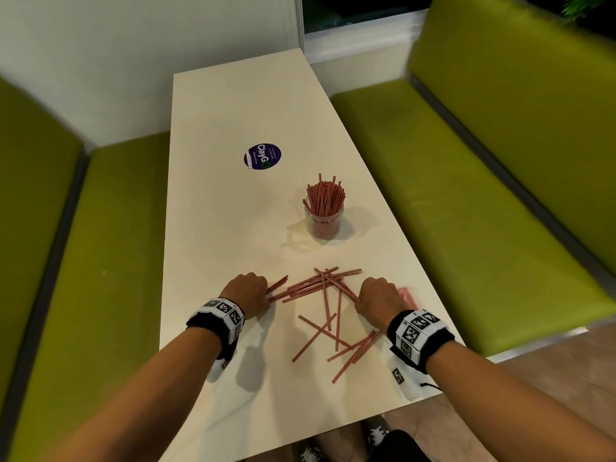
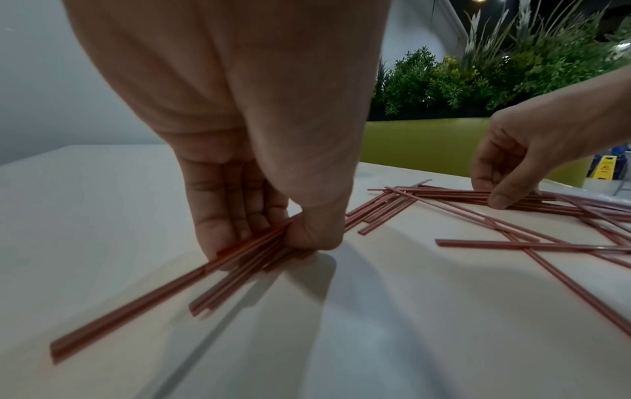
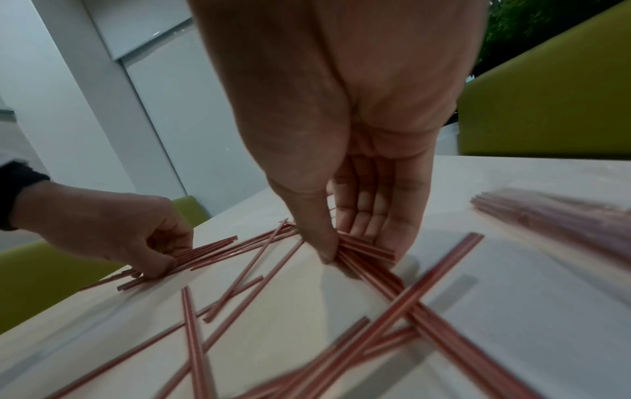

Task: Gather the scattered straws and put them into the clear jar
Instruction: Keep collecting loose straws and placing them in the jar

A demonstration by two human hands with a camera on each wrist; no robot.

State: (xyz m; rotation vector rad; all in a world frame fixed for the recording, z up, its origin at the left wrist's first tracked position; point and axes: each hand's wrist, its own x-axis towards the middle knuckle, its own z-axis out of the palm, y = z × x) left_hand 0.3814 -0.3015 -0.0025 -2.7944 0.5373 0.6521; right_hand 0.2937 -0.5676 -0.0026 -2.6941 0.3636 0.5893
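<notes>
Thin red straws lie scattered and crossed on the cream table in front of me. A clear jar packed with upright red straws stands beyond them. My left hand pinches the left ends of a bundle of straws between thumb and fingers, low on the table. My right hand pinches the ends of another group of straws at the right side of the pile, thumb against fingers.
A clear packet of red straws lies just right of my right hand. A round purple sticker sits further up the table. Green bench seats flank both sides; the table's near edge is below my forearms.
</notes>
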